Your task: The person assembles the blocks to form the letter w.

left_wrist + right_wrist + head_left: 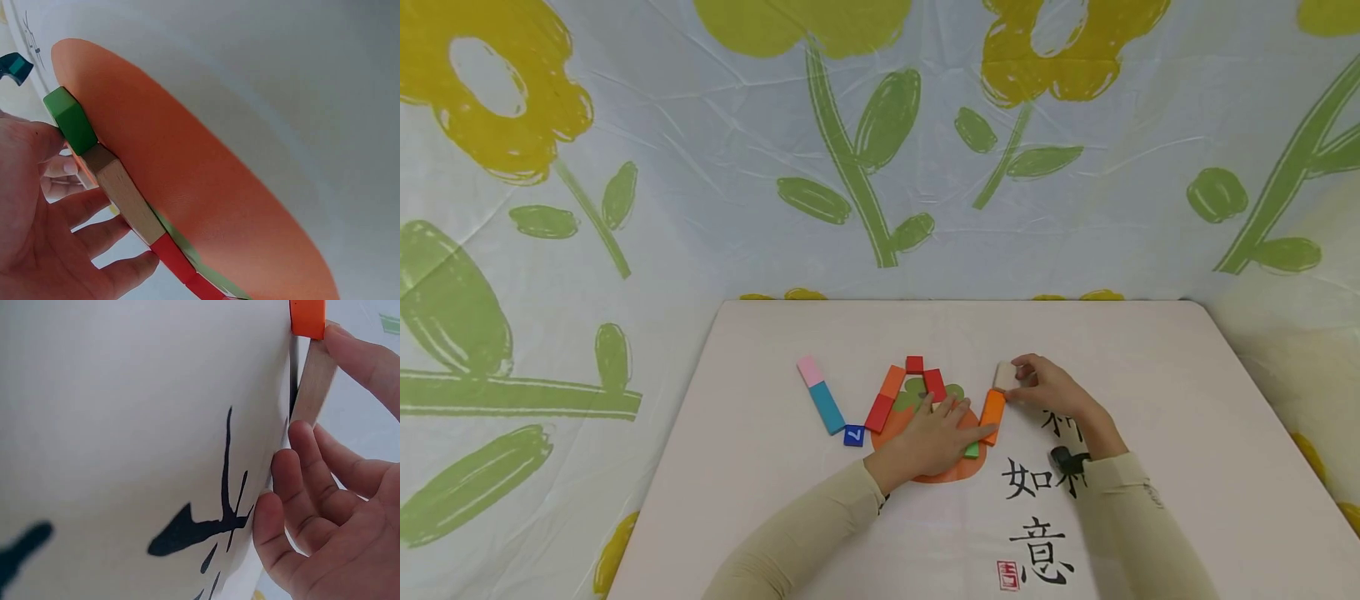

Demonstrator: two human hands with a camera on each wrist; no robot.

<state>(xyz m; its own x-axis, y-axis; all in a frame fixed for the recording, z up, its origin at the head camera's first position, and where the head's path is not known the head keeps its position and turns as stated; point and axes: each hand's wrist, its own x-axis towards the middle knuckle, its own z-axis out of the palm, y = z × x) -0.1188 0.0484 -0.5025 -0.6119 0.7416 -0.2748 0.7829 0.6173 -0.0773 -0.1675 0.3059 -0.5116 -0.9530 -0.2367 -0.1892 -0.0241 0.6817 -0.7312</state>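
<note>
My right hand [1054,390] pinches a plain wooden block [1003,376] between thumb and fingertips, its end against an orange block [992,407] in the head view. In the right wrist view the thumb lies at the end of the wooden block [315,378] beside the orange block [308,320]. My left hand [934,442] is spread over the row of blocks. The left wrist view has its fingers along a green block [73,122], a plain wooden block [130,203] and a red block [174,257].
Leftward, the zigzag line runs through a red block [880,413], a blue cube [853,435] marked 7, a teal block [827,407] and a pink block [809,371]. An orange fruit print [943,475] and black brushed characters [1030,479] mark the pale tabletop [737,517].
</note>
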